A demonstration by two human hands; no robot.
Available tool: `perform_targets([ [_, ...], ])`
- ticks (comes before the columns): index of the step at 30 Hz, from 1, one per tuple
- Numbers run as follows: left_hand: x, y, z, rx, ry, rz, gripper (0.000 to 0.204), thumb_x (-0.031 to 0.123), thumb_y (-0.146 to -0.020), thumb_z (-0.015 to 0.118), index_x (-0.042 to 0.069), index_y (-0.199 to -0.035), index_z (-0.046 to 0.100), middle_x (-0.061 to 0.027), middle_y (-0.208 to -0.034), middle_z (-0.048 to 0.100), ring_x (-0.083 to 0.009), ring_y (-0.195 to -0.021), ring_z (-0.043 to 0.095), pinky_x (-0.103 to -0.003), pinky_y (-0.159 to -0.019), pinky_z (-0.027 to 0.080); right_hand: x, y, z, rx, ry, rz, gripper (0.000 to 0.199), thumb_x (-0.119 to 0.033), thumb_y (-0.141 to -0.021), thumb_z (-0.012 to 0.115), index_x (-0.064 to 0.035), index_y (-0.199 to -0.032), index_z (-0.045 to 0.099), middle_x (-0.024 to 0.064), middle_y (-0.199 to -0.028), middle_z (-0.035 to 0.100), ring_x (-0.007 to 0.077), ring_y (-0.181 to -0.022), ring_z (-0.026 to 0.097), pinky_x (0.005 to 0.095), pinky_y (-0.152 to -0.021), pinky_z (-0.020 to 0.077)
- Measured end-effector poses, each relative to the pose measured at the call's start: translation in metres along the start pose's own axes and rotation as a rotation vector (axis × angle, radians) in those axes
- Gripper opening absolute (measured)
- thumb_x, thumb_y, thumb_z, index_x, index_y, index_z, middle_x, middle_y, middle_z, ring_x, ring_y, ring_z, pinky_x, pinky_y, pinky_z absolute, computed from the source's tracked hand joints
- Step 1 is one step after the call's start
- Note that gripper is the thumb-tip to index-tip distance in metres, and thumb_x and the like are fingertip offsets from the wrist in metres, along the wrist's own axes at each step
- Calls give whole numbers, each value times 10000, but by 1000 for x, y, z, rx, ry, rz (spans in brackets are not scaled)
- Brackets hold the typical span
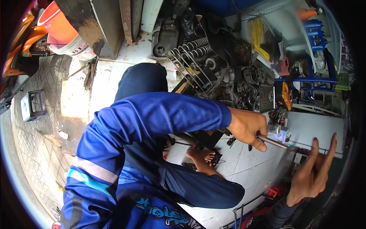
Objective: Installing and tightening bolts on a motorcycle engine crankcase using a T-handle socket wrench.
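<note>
My left arm, in a blue sleeve, reaches across to the right. My left hand (pixel 249 129) is closed around a slim grey metal rod (pixel 273 142), with the thumb along it. The rod slants down to the right, and its far end comes near my right hand (pixel 312 174). That hand, in a darker sleeve, has two fingers stretched up and apart and holds nothing I can make out. Its fingertips overlap the edge of a flat light-grey panel (pixel 315 128) in the view. What kind of tool the rod belongs to does not show.
Greasy engine parts (pixel 244 89) and coil springs (pixel 195 46) are heaped beyond my left arm. My bare foot (pixel 202 160) rests on the white tiles (pixel 244 162). A blue rack (pixel 314 76) stands at the right; orange buckets (pixel 57 19) and a small stool (pixel 33 105) are at the left.
</note>
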State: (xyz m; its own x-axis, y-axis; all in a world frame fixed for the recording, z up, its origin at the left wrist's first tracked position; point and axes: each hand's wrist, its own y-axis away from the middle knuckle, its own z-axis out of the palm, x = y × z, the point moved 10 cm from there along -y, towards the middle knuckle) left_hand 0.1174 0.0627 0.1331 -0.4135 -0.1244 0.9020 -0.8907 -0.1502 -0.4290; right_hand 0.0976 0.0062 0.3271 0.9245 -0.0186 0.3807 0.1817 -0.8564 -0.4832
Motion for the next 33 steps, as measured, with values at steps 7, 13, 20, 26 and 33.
perform_targets([
  [7, 8, -7, -13, 20, 47, -63, 378, 393, -896, 652, 19, -888, 705, -85, -732, 654, -197, -697, 617, -356, -665, 490, 12, -5, -11, 65, -27, -27, 288, 14, -914, 613, 95, -1189, 601, 173, -1181, 656, 169, -855, 661, 253, -681, 535],
  [13, 13, -6, -19, 48, 102, -52, 345, 374, -908, 635, 45, -849, 722, -70, -777, 681, -189, -738, 623, -342, -698, 490, -15, -11, 2, -3, -27, -251, 298, 79, -878, 621, 182, -1149, 555, 245, -1077, 656, 242, -717, 662, 295, -538, 547],
  [20, 17, -6, -17, 67, 17, 32, 454, 414, -922, 609, -30, -873, 691, -137, -676, 636, -245, -626, 599, -379, -604, 474, -14, -12, 6, -33, -105, -259, 303, 99, -883, 599, 123, -1184, 573, 213, -1123, 652, 223, -772, 617, 296, -577, 503],
  [26, 18, -5, -18, 75, 10, 50, 459, 396, -918, 616, -53, -845, 672, -146, -617, 593, -246, -572, 549, -388, -583, 449, -20, -10, 10, -94, -39, -338, 325, 146, -871, 566, 112, -1194, 571, 227, -1139, 621, 287, -925, 642, 332, -712, 564],
  [33, 16, -5, -17, 79, 45, 61, 431, 367, -904, 635, -59, -852, 663, -148, -593, 574, -221, -541, 494, -387, -571, 435, -50, -11, 19, -230, 86, -565, 445, 173, -816, 572, 52, -1244, 561, 245, -1241, 551, 409, -1102, 575, 409, -804, 539],
])
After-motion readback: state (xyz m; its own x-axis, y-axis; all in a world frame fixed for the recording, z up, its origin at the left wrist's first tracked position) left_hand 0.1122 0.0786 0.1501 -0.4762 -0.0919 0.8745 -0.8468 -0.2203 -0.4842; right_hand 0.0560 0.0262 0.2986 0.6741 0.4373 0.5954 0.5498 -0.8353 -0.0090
